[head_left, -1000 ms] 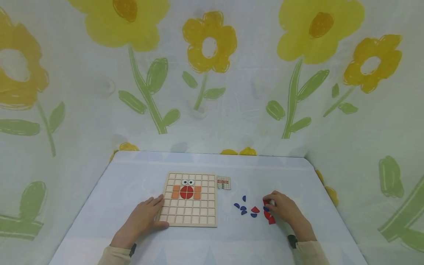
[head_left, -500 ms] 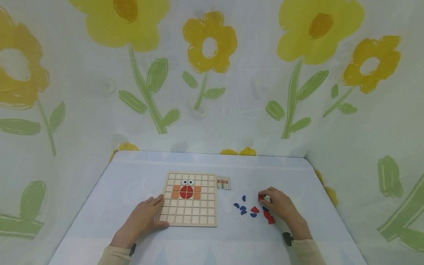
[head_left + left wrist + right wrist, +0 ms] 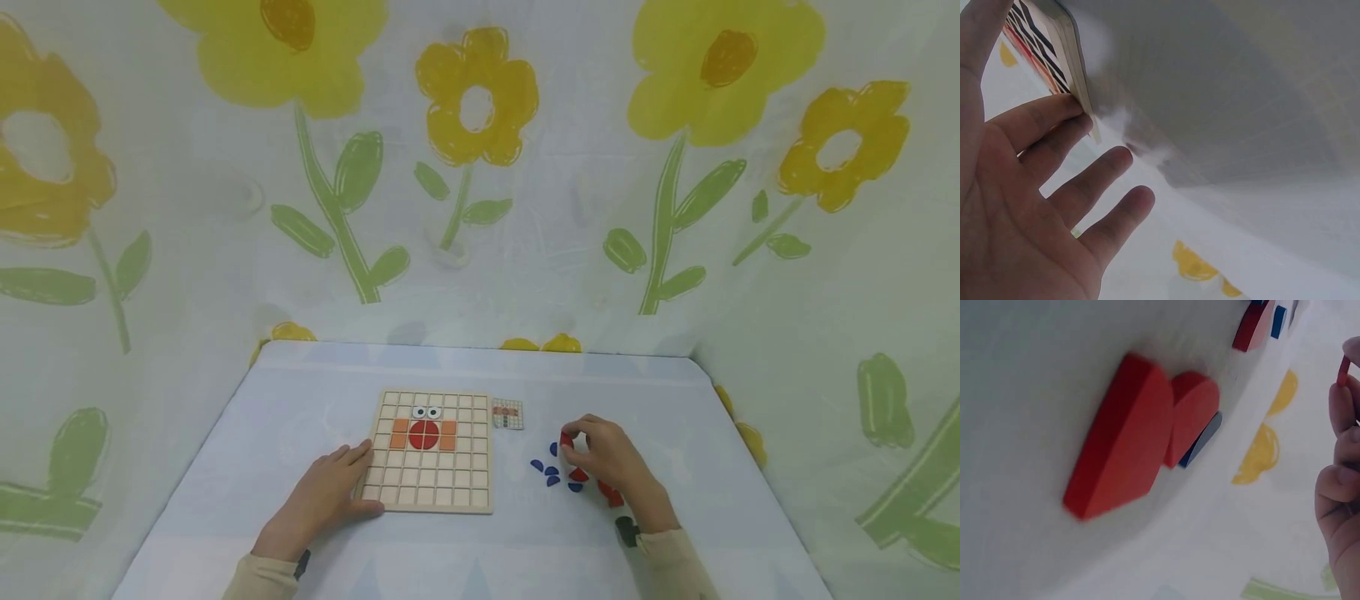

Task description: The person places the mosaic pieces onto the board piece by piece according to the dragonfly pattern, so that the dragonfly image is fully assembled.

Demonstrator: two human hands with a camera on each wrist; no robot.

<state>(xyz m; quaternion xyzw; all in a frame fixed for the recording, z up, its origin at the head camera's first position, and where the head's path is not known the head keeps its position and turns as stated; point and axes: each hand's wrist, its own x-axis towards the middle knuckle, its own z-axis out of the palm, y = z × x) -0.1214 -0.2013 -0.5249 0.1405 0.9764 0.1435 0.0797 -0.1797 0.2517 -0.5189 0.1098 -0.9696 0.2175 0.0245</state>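
A wooden grid board (image 3: 450,497) lies on the table, bearing a red circle (image 3: 423,434) of quarter pieces, orange squares (image 3: 401,433) and two eye pieces (image 3: 426,412). My left hand (image 3: 322,492) rests against the board's left edge and front corner, its fingers extended; in the left wrist view fingertips touch the board's side (image 3: 1072,62). Between thumb and fingers, my right hand (image 3: 611,454) pinches a red quarter-circle piece (image 3: 566,438), seen edge-on in the right wrist view. Below that hand are loose red pieces (image 3: 578,475) and blue half-circle pieces (image 3: 552,481).
A small pattern card (image 3: 507,413) lies against the board's right side. More red pieces (image 3: 1125,440) lie on the table near the right wrist. A flower-printed cloth wall (image 3: 555,250) stands behind the white table (image 3: 315,375).
My right hand has lifted the red quarter-circle piece from the right-hand pile and carried it left, over toward the blue pieces. The left hand and the board stay put.
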